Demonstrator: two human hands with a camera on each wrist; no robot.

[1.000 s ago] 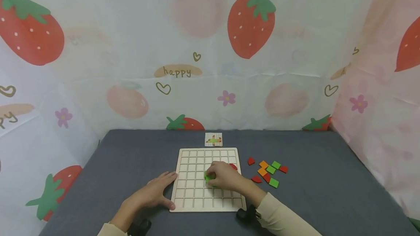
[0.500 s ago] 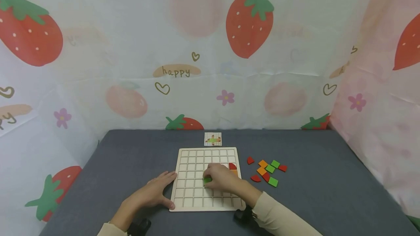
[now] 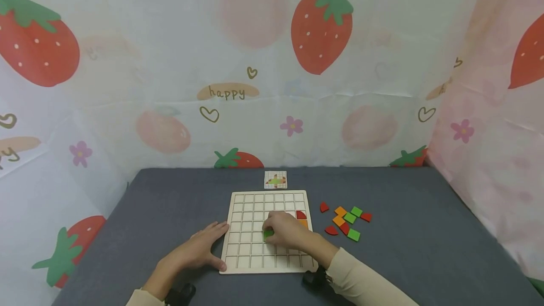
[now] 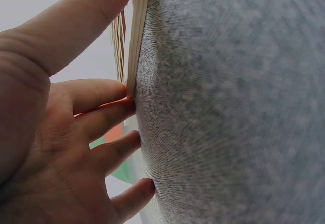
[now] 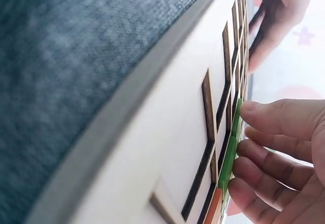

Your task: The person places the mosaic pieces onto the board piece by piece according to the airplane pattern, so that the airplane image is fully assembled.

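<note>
A pale wooden grid board (image 3: pixel 244 249) lies on the table. My left hand (image 3: pixel 200 246) steadies its left edge, thumb near the front corner and fingers further back. In the left wrist view those fingers (image 4: pixel 101 117) are spread and fairly straight against the rim and cloth. My right hand (image 3: pixel 291 232) pinches a green square tile (image 3: pixel 268 233) at the middle of the grid. The right wrist view has the thumb at this green tile (image 5: pixel 237 113), low on the board. Another green tile (image 5: pixel 227 165) and an orange tile (image 5: pixel 214 208) sit along the same row.
A red rounded tile (image 3: pixel 301 215) and an orange tile (image 3: pixel 303 223) sit near the board's right edge. Several loose tiles, among them a green square (image 3: pixel 353 234), lie to the right. A small pattern card (image 3: pixel 276 180) lies behind the board.
My right hand has shifted slightly left and settled with the green tile at the grid. More of the red and orange tiles shows beside it. My left hand stays put.
</note>
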